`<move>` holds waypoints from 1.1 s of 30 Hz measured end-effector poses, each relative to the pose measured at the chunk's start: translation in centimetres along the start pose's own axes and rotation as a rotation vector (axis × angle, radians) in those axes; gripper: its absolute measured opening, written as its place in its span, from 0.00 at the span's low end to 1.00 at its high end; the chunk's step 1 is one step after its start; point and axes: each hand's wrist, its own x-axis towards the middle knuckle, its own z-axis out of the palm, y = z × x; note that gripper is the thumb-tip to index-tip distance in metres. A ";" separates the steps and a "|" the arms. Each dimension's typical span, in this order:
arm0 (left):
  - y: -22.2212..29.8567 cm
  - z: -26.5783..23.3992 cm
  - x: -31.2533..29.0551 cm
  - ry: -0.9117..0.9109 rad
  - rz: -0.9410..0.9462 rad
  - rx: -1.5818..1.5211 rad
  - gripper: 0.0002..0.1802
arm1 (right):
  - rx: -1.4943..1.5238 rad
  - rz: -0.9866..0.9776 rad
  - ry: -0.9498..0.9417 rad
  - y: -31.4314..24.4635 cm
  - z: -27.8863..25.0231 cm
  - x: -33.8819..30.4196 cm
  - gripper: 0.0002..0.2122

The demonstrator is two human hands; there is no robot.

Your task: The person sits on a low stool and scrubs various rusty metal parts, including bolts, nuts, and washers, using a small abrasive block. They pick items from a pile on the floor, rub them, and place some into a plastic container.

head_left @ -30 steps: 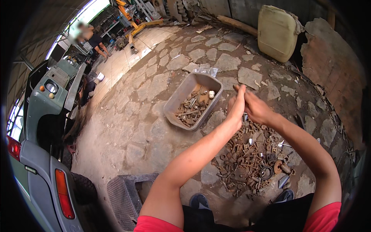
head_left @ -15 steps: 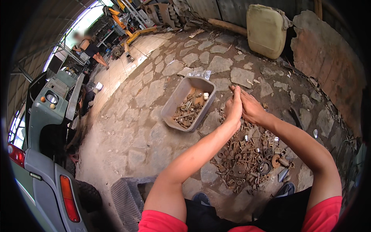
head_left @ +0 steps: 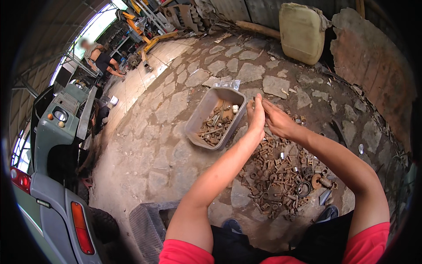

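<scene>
My left hand (head_left: 256, 116) and my right hand (head_left: 278, 119) are raised palm to palm, fingers stretched out, with a narrow gap between them toward the wrists. I cannot make out anything held between the palms. Beneath and nearer to me lies a heap of rusty bolts, nuts, washers and rings (head_left: 281, 176) on the ground. Left of my hands stands a grey-brown plastic tub (head_left: 193, 127) with several rusty bolts and a small white piece (head_left: 235, 108) in it. My right forearm hides part of the heap.
A dark textured step-like block (head_left: 147, 229) lies near my left foot. Green-grey vehicle parts (head_left: 61, 119) line the left side. A yellowish jerrycan (head_left: 301, 35) and a rusty sheet (head_left: 369, 66) stand at the back. Another person (head_left: 103, 59) bends over far left.
My hands have shifted slightly left and parted a little near the wrists. The other person has bent lower. The tub and the heap stay in place.
</scene>
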 end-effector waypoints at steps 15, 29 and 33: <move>1.4 -0.2 -2.1 -0.093 -0.004 -0.133 0.36 | -0.226 0.027 -0.082 -1.0 -0.5 -0.6 0.26; 0.7 0.6 -1.2 0.057 0.040 -0.118 0.29 | -0.227 0.086 -0.062 -1.2 -0.1 0.4 0.27; 1.7 0.6 -2.0 -0.009 -0.027 -0.133 0.29 | -0.145 -0.033 0.059 0.1 0.6 -0.7 0.26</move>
